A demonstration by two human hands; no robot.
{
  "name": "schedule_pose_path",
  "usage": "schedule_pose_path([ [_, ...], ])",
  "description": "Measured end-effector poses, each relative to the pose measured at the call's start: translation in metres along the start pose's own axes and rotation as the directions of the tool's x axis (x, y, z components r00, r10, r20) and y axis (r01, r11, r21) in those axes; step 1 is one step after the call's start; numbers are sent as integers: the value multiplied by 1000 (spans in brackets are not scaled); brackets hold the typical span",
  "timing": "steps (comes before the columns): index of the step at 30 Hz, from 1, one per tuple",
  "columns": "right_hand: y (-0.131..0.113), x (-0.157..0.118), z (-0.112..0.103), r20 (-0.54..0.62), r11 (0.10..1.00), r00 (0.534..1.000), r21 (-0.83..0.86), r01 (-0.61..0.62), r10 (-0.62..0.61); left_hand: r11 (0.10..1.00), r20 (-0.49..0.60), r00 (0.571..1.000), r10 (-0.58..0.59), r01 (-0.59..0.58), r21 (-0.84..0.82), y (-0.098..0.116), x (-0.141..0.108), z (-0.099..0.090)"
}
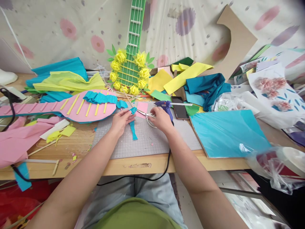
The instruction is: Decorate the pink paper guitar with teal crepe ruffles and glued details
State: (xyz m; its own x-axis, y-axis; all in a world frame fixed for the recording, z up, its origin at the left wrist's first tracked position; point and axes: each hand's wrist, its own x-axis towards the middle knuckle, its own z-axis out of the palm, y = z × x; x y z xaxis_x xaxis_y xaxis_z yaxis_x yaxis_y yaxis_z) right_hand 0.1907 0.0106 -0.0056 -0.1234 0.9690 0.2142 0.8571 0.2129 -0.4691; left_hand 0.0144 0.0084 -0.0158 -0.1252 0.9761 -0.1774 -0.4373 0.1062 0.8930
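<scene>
My left hand [121,122] pinches blue paper [133,110] so near the scissors [143,113] gripped in my right hand [159,118] that slipping could nick fingertips.

Illumination bright, diffuse; shadows soft. Pale sheen on blue sheet [226,133]. Wide-angle stretch toward edges; plastic-wrapped roll [289,159], right, slightly blurred.

At the gray cutting mat [143,149], the person's left hand [121,121] pinches a blue crepe strip [133,130], its end trailing toward the mat's near edge. Over the mat, the right hand [161,119] grips scissors [144,113], blades pointing at the strip. A glue gun [167,109] and phone [181,112] lie by the mat's far right corner. A pink guitar shape [71,113] lies left of the mat; a green one with yellow flowers [131,68] stands behind it; a blue sheet [228,133] lies to its right.
</scene>
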Motion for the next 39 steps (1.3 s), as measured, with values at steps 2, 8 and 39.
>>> schedule_pose_path([
  [2,8,-2,-5,81,981,996,-196,-19,35,1000,-5,1000,-24,24,-11,2,1,-2],
  [8,9,-3,-7,201,946,979,-320,51,16,998,-47,997,-56,55,-24,4,5,-6],
  [39,-15,-11,0,154,971,981,-190,143,-114,999,-86,996,-26,24,-26,0,5,-6],
])
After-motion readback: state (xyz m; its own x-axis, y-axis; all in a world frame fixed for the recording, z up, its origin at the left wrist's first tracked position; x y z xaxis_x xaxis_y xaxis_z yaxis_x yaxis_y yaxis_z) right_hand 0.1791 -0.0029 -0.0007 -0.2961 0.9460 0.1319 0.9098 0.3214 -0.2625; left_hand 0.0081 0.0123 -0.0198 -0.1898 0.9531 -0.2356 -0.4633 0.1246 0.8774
